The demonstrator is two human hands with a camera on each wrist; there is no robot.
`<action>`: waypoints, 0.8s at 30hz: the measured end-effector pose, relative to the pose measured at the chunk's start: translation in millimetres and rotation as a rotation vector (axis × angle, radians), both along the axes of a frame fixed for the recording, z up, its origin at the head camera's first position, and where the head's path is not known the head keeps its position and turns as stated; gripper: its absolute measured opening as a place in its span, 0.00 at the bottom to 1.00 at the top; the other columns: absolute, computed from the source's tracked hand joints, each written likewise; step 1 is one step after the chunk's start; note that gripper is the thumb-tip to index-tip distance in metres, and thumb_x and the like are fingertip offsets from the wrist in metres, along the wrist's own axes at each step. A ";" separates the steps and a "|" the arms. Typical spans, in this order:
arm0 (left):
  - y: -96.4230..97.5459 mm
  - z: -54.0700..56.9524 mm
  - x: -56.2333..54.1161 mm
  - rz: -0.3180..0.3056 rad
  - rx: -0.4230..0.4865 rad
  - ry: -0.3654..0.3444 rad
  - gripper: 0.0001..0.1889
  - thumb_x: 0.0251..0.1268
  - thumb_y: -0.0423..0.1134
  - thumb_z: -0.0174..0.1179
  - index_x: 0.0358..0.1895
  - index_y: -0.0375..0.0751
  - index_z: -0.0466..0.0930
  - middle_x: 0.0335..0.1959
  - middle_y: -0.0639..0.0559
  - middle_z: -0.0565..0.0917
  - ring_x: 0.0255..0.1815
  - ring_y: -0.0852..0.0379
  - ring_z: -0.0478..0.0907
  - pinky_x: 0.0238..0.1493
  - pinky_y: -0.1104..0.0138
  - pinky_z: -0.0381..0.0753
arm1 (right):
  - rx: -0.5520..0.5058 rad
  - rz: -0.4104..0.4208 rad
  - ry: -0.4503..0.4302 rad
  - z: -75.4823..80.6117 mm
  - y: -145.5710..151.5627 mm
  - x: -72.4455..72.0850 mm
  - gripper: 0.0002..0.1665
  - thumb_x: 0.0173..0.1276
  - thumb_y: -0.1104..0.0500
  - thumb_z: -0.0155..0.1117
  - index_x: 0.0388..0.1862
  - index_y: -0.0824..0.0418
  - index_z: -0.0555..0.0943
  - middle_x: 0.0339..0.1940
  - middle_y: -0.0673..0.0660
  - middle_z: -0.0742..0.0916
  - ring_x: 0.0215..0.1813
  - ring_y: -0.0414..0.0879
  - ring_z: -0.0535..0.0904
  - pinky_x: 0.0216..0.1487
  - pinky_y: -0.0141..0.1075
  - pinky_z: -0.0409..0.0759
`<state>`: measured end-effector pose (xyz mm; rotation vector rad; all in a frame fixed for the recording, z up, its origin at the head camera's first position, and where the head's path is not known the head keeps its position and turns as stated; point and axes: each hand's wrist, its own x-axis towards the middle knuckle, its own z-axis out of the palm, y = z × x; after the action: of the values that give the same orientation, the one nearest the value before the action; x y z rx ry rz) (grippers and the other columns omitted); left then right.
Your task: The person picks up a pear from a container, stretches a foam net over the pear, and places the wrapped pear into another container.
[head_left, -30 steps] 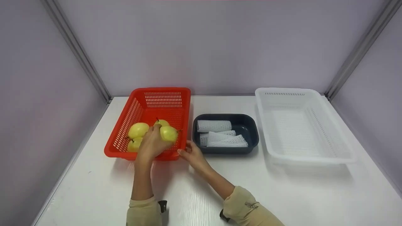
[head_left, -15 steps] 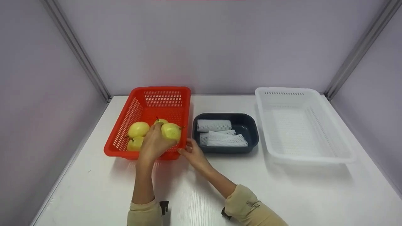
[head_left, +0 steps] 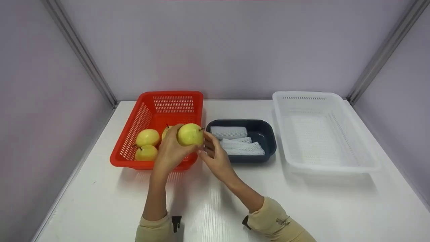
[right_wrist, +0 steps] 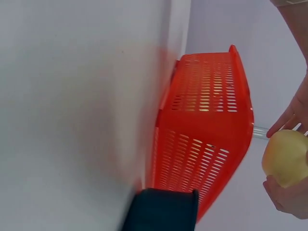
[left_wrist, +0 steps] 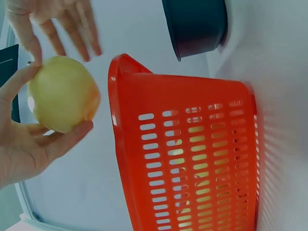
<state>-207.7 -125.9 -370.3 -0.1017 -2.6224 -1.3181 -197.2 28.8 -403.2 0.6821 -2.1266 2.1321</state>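
A round yellow pear point(head_left: 190, 134) with a short stem is held in my left hand point(head_left: 171, 150), above the front right corner of the red basket point(head_left: 119, 163). The thumb and fingers of that hand curve round the fruit. My right hand point(head_left: 217, 162) comes up on the pear's right side. Its fingers stretch past the fruit in the left wrist view, with the thumb right at the skin. Inside the basket lie several more pears point(head_left: 147, 138), one partly hidden behind my left hand.
A dark blue tray point(head_left: 270, 144) with white foam net sleeves point(head_left: 242, 147) stands right of the red basket. Farther right is a white basket point(head_left: 336, 168). Grey panels point(head_left: 215, 50) enclose the white table point(head_left: 215, 215) at the back and sides.
My left hand has lifted the pear up and to the right from inside the red basket. My right hand has left the basket's rim and moved up beside the pear.
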 end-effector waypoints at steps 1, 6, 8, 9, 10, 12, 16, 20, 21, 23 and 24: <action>1.1 0.5 0.6 -0.011 0.024 -0.006 0.40 0.42 0.44 0.72 0.61 0.35 0.63 0.52 0.44 0.71 0.50 0.49 0.69 0.49 0.54 0.72 | -0.012 0.009 0.016 4.4 2.2 2.6 0.32 0.64 0.70 0.57 0.65 0.73 0.57 0.62 0.67 0.67 0.62 0.57 0.66 0.59 0.44 0.65; 10.0 0.1 3.1 -0.061 0.113 -0.049 0.40 0.43 0.46 0.73 0.61 0.37 0.63 0.53 0.45 0.71 0.49 0.50 0.70 0.48 0.57 0.74 | 0.024 -0.011 0.067 4.1 15.3 1.6 0.34 0.63 0.68 0.60 0.66 0.69 0.59 0.62 0.65 0.67 0.60 0.56 0.68 0.55 0.43 0.70; 14.8 -1.2 4.0 -0.074 0.133 -0.059 0.40 0.43 0.47 0.73 0.61 0.38 0.63 0.52 0.46 0.71 0.48 0.50 0.71 0.47 0.58 0.75 | 0.064 -0.030 0.081 0.4 21.4 -0.7 0.35 0.63 0.65 0.62 0.66 0.67 0.59 0.64 0.62 0.67 0.61 0.54 0.68 0.54 0.41 0.71; 17.2 -2.2 4.4 -0.077 0.137 -0.061 0.40 0.43 0.47 0.72 0.61 0.38 0.64 0.52 0.46 0.71 0.48 0.50 0.71 0.46 0.58 0.75 | 0.087 -0.040 0.081 -1.8 24.5 -1.9 0.36 0.62 0.63 0.63 0.67 0.65 0.60 0.64 0.60 0.67 0.61 0.53 0.67 0.54 0.40 0.71; 19.7 -3.2 4.8 -0.079 0.137 -0.062 0.40 0.43 0.48 0.72 0.61 0.38 0.64 0.52 0.47 0.71 0.47 0.51 0.71 0.46 0.59 0.75 | 0.106 -0.047 0.086 -2.1 27.6 -2.0 0.36 0.62 0.62 0.63 0.67 0.64 0.60 0.65 0.59 0.66 0.61 0.53 0.67 0.54 0.39 0.71; 24.7 -5.2 6.0 -0.085 0.133 -0.063 0.40 0.44 0.50 0.72 0.61 0.39 0.64 0.52 0.47 0.71 0.47 0.51 0.71 0.45 0.59 0.75 | 0.142 -0.061 0.099 -0.7 33.5 -0.9 0.36 0.62 0.60 0.63 0.67 0.63 0.60 0.65 0.58 0.66 0.62 0.52 0.66 0.54 0.39 0.71; 34.1 -8.7 8.8 -0.106 0.103 -0.049 0.40 0.45 0.53 0.70 0.61 0.38 0.64 0.52 0.46 0.72 0.46 0.51 0.71 0.45 0.59 0.75 | 0.200 -0.085 0.113 3.0 45.6 2.0 0.36 0.62 0.57 0.64 0.66 0.62 0.62 0.64 0.58 0.68 0.61 0.53 0.67 0.52 0.39 0.73; 43.8 -13.3 11.7 -0.139 0.072 -0.036 0.41 0.48 0.52 0.69 0.61 0.34 0.63 0.51 0.43 0.73 0.46 0.50 0.72 0.45 0.59 0.75 | 0.243 -0.086 0.102 4.9 58.3 6.2 0.35 0.61 0.56 0.64 0.65 0.62 0.63 0.62 0.60 0.69 0.59 0.55 0.69 0.51 0.37 0.74; 46.3 -15.0 12.5 -0.146 0.065 -0.035 0.41 0.48 0.52 0.69 0.62 0.34 0.63 0.51 0.43 0.73 0.46 0.50 0.72 0.45 0.59 0.75 | 0.252 -0.086 0.096 4.3 61.3 7.5 0.35 0.61 0.57 0.64 0.65 0.62 0.63 0.62 0.60 0.69 0.59 0.56 0.69 0.51 0.37 0.74; 51.8 -18.8 14.6 -0.157 0.053 -0.028 0.41 0.49 0.52 0.68 0.62 0.32 0.62 0.51 0.43 0.73 0.45 0.50 0.72 0.44 0.60 0.75 | 0.263 -0.084 0.078 2.5 66.8 10.5 0.35 0.61 0.59 0.64 0.65 0.64 0.62 0.62 0.62 0.69 0.59 0.56 0.69 0.52 0.37 0.73; 54.3 -21.1 15.8 -0.161 0.047 -0.025 0.41 0.49 0.52 0.68 0.62 0.32 0.62 0.51 0.42 0.73 0.45 0.50 0.72 0.44 0.60 0.76 | 0.269 -0.086 0.070 1.0 69.3 11.9 0.35 0.61 0.60 0.64 0.65 0.64 0.62 0.62 0.63 0.69 0.59 0.57 0.69 0.52 0.37 0.73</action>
<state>-191.9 -71.6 -391.4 -0.2971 -2.6503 -1.4394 -185.3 98.1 -402.2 0.6594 -2.3805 1.7713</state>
